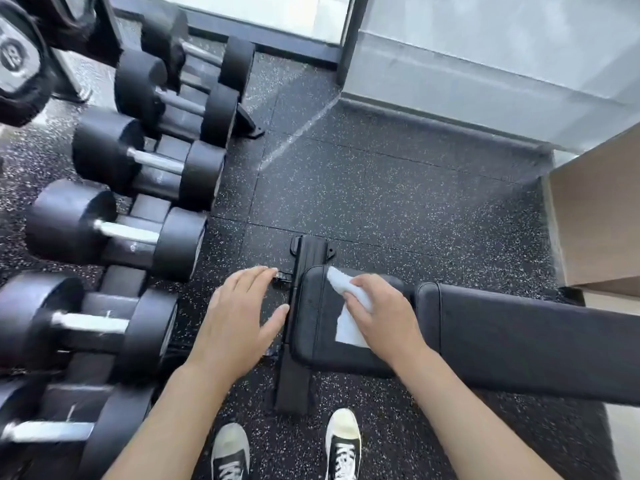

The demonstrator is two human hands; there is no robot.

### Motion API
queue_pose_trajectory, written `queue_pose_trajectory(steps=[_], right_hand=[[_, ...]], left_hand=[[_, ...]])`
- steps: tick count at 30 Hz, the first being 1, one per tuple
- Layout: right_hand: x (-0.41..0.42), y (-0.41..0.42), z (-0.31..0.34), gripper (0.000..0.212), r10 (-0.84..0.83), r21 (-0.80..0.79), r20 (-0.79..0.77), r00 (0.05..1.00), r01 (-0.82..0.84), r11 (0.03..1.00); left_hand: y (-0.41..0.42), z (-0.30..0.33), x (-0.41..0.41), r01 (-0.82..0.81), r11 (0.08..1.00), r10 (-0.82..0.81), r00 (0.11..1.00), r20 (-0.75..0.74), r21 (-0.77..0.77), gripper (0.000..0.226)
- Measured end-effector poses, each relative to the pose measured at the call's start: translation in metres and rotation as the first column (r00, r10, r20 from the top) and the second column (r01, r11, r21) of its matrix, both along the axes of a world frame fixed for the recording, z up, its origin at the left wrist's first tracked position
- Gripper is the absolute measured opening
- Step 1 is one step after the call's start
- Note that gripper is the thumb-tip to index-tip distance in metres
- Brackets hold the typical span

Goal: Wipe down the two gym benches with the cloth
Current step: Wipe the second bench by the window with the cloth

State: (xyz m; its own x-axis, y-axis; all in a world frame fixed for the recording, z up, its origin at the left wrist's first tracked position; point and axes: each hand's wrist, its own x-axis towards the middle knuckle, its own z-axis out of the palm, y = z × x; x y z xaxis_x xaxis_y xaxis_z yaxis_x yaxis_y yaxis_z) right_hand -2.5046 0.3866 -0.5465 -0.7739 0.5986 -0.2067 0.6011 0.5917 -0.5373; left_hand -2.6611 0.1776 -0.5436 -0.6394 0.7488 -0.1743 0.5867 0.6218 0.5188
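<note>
Pressing a white, crumpled paper-like cloth flat onto the short black padded vinyl seat section of the gym bench: the right hand, fingers spread over the cloth and bent a little at the knuckles, bearing down more than pinching. One cloth corner poking out toward the far edge of the seat, another trailing toward the near side beneath the wrist.

Alongside, hovering off the seat's end over the black steel foot bar: the left hand, fingers straight and loosely apart, holding nothing, thumb tip close to the frame; contact not clear.

Further out, to the right, the long black padded backrest, running out of view. On the left, a sloped rack of black round-headed dumbbells with steel handles. Below, two black-and-white canvas shoes on the black speckled rubber floor.

Step in hand, judging by placement: wiping the seat end of one bench, early in the job. No second bench in sight. Next move likely to call for steady downward pressure and sweeps across the seat, then along the backrest, with the cloth kept flat.
</note>
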Motion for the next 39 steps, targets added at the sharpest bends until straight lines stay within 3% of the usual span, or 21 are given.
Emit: queue_pose_trajectory(steps=[7,16,19,22,28,34,36,39], right_hand=[[-0.027,0.008,-0.106,0.020,0.069,0.034,-0.001,0.998,-0.069,0.997],[-0.087,0.030,-0.198,0.027,0.223,0.282,-0.015,0.975,-0.210,0.936],[-0.073,0.012,-0.218,0.021,0.268,0.359,0.017,0.963,-0.256,0.898],[-0.040,-0.012,-0.221,0.018,0.282,0.408,-0.056,0.958,-0.235,0.882],[0.028,-0.051,-0.212,0.021,0.421,0.345,-0.071,0.904,-0.373,0.861],[0.003,-0.011,-0.220,0.015,0.634,0.440,-0.065,0.770,-0.548,0.711],[-0.029,0.015,-0.222,0.010,0.587,0.498,-0.059,0.807,-0.486,0.718],[-0.081,0.041,-0.223,0.016,0.352,0.512,-0.027,0.936,-0.289,0.809]], left_hand=[[-0.002,-0.118,0.026,0.028,0.998,-0.025,0.998,0.062,-0.060,0.074],[0.008,-0.221,0.066,0.082,0.992,-0.064,0.983,0.173,-0.096,0.109],[0.001,-0.237,0.074,0.047,0.997,-0.033,0.978,0.205,-0.065,0.118],[-0.004,-0.244,0.078,0.018,1.000,-0.014,0.975,0.220,-0.016,0.119],[-0.005,-0.255,0.074,0.020,0.999,-0.030,0.955,0.295,0.038,0.110],[-0.006,-0.258,0.074,-0.001,0.999,-0.015,0.952,0.305,0.052,0.115],[-0.005,-0.257,0.075,-0.025,0.998,0.009,0.949,0.316,0.049,0.122],[-0.005,-0.256,0.076,-0.039,0.998,0.024,0.942,0.336,0.039,0.126]])
